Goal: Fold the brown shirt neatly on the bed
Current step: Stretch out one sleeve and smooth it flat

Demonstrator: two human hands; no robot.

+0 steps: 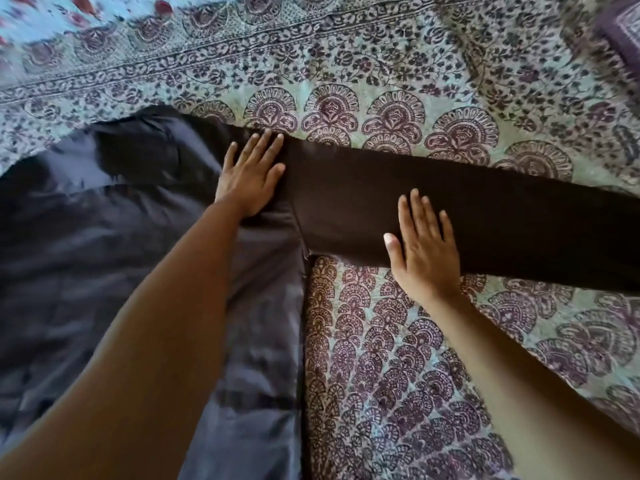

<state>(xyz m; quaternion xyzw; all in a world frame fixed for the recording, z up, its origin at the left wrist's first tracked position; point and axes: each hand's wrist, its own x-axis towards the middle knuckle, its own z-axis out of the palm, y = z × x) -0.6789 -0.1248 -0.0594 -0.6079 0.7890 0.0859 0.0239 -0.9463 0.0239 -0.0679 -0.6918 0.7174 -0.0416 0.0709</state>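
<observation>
- The brown shirt (138,237) lies spread flat on the bed and fills the left half of the view. Its body is rumpled with soft creases and has a greyish sheen in the light.
- One long sleeve (502,220) stretches from the shoulder straight out to the right. It lies smooth and dark on the bedspread and runs past the right edge of the view.
- The straight side edge of the shirt's body runs down from the armpit toward the bottom of the view.
- The left hand (251,178) rests palm down where the sleeve joins the body. Its fingers are straight and slightly spread, with the fingertips close to the sleeve's upper edge.
- The left forearm crosses over the shirt's body.
- The right hand (427,252) lies palm down on the lower part of the sleeve, to the right of the armpit. Its fingers are straight and close together, the thumb is held out to the left, and the wrist is over the sleeve's lower edge.
- The bedspread (398,358) under the shirt is pale green with a purple fan and flower print.
- A patch of cloth with red flowers (79,8) shows at the top left.
- A purple object (623,26) sits at the top right corner; it is too blurred to tell what it is.
</observation>
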